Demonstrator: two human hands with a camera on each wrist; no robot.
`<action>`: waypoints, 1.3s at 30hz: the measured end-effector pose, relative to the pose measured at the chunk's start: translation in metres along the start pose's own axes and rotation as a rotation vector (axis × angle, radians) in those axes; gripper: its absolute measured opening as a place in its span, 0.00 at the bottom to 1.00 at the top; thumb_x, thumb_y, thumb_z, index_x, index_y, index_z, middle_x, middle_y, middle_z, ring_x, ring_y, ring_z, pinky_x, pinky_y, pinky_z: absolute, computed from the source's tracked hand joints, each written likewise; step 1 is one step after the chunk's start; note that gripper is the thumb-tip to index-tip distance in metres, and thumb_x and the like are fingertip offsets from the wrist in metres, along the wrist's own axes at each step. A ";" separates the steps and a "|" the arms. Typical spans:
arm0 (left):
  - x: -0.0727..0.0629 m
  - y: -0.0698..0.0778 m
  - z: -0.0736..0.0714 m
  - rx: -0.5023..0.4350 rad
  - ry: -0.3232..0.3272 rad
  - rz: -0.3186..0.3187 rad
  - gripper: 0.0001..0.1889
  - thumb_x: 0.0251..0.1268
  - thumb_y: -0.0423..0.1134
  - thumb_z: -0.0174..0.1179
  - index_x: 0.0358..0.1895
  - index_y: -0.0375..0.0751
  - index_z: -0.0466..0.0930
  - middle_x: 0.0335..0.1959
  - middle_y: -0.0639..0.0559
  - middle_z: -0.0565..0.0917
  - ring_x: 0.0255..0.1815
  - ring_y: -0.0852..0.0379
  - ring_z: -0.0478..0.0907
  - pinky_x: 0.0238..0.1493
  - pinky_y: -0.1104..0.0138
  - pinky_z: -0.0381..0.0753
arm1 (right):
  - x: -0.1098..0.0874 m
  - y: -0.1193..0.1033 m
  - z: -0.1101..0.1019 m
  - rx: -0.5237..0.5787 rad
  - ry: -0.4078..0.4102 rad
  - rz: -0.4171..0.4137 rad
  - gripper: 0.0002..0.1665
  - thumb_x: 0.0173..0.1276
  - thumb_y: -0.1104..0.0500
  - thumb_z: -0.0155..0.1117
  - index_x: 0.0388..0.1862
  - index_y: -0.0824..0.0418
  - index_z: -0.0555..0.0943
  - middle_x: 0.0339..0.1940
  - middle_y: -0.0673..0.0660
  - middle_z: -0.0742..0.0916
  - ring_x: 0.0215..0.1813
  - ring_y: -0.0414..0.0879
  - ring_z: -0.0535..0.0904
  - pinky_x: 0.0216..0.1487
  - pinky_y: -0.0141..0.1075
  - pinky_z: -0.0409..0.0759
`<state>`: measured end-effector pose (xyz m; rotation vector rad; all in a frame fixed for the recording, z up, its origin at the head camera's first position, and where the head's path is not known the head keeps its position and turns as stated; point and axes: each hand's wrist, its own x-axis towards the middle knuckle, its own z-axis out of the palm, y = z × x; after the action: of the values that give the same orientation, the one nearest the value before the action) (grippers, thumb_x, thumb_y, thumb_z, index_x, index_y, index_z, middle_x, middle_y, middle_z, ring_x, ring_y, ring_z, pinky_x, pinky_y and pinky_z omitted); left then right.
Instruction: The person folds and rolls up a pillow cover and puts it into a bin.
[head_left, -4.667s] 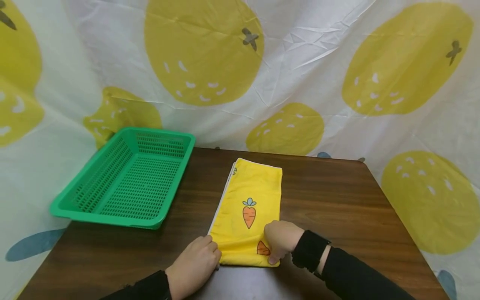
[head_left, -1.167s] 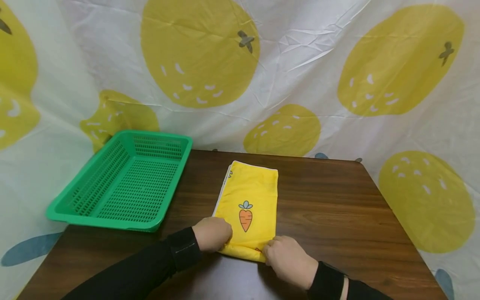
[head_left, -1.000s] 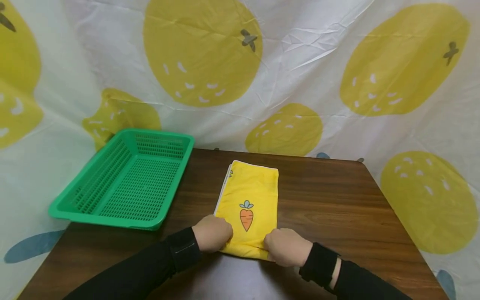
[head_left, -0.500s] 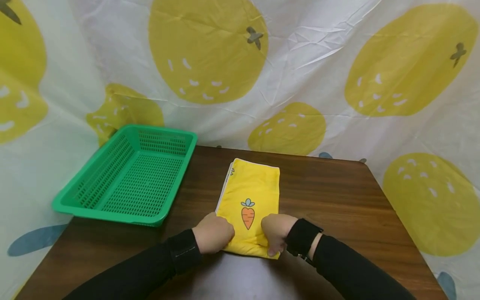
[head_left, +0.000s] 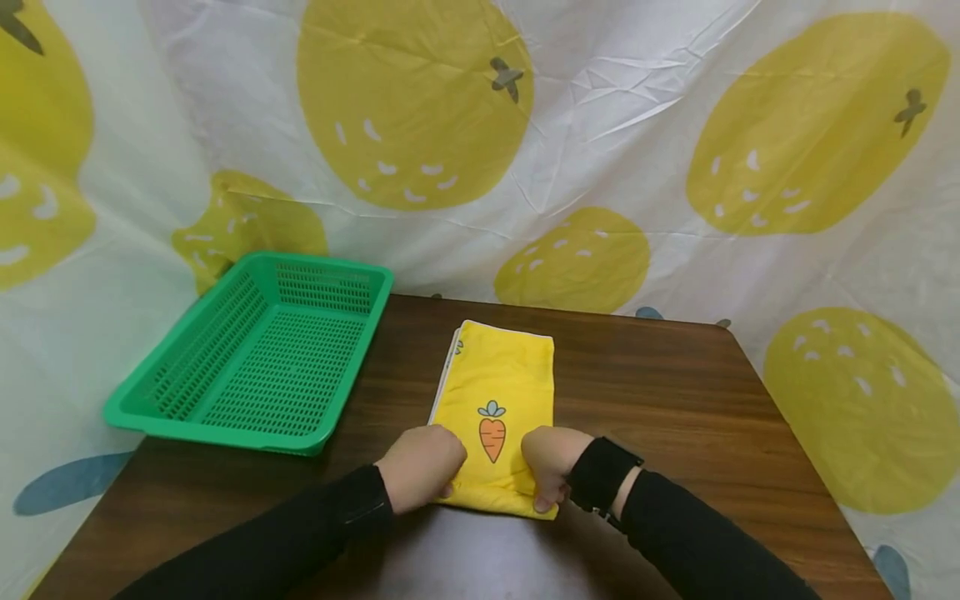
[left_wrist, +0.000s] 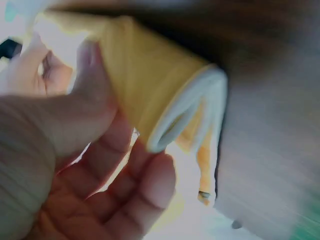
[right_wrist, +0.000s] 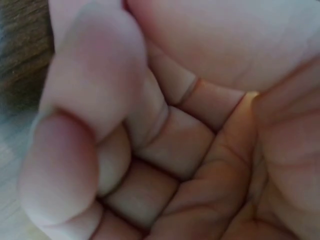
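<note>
A folded yellow towel [head_left: 517, 367] with white edging and a printed carrot lies lengthwise on the table, its near end rolled or folded over. My left hand [head_left: 425, 467] grips the near left corner. In the left wrist view, the towel [left_wrist: 155, 70] bends into a loop with a white edge, the left thumb on top of it and the fingers beneath. My right hand [head_left: 553, 462] pinches the near right corner. Curled fingers of the right hand [right_wrist: 150, 135] fill the right wrist view and hide nearly all the cloth there.
To the left, a green plastic basket [head_left: 315, 433] with slotted walls stands at the edge of the dark wooden table [head_left: 660, 392]. Behind and at the sides hangs a white curtain [head_left: 600, 125] printed with yellow fruit.
The towel's near end has been folded inward, hiding the lower carrot. My left hand has moved from beside the towel onto its corner; the right has shifted slightly farther away.
</note>
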<state>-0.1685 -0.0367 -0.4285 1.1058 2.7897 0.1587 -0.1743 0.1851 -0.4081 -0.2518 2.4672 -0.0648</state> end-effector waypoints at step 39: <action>-0.018 -0.003 0.010 0.067 0.054 0.072 0.02 0.66 0.34 0.73 0.35 0.41 0.90 0.23 0.54 0.80 0.28 0.59 0.73 0.34 0.64 0.78 | -0.044 0.015 0.071 -0.233 0.742 -0.394 0.21 0.47 0.52 0.88 0.23 0.53 0.79 0.20 0.44 0.81 0.26 0.37 0.70 0.32 0.33 0.71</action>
<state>-0.1562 -0.0505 -0.4369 1.2369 2.8227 0.1055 -0.0993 0.2100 -0.4391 -0.9616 3.1158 -0.0412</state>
